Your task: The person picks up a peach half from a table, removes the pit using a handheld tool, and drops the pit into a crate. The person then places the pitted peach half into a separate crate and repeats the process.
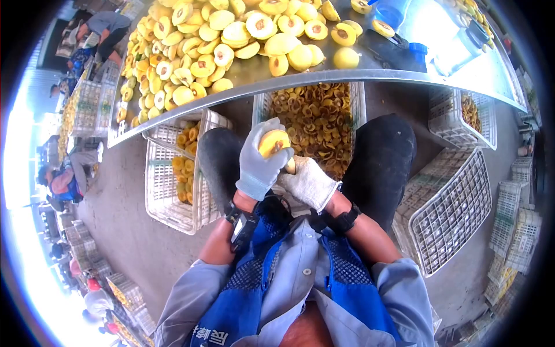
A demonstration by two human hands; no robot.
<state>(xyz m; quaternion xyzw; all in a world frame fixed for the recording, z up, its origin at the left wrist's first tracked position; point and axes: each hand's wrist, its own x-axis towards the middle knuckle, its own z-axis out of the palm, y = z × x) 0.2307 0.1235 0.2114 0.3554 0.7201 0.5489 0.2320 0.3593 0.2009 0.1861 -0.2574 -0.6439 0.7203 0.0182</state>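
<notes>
My left hand [259, 162], in a pale grey glove, is closed around a yellow peach half [274, 142] above my lap. Close beside it, my right hand [310, 182] in a white knitted glove is closed too. A short tan piece, like the end of a handle [290, 166], shows at its fingers; the rest is hidden. Just beyond my hands, between my knees, stands a crate [359, 104] full of brownish-yellow fruit scraps [318, 118]. Many cut yellow peaches [234, 34] are heaped on the metal table [315, 82] in front of me.
A white crate [167, 199] with peach pieces stands left of my knee. On the right are a tilted crate [451, 211] and another holding scraps [471, 113]. A blue cup [417, 52] and a clear jug [459, 52] sit on the table. Other people [66, 179] work at left.
</notes>
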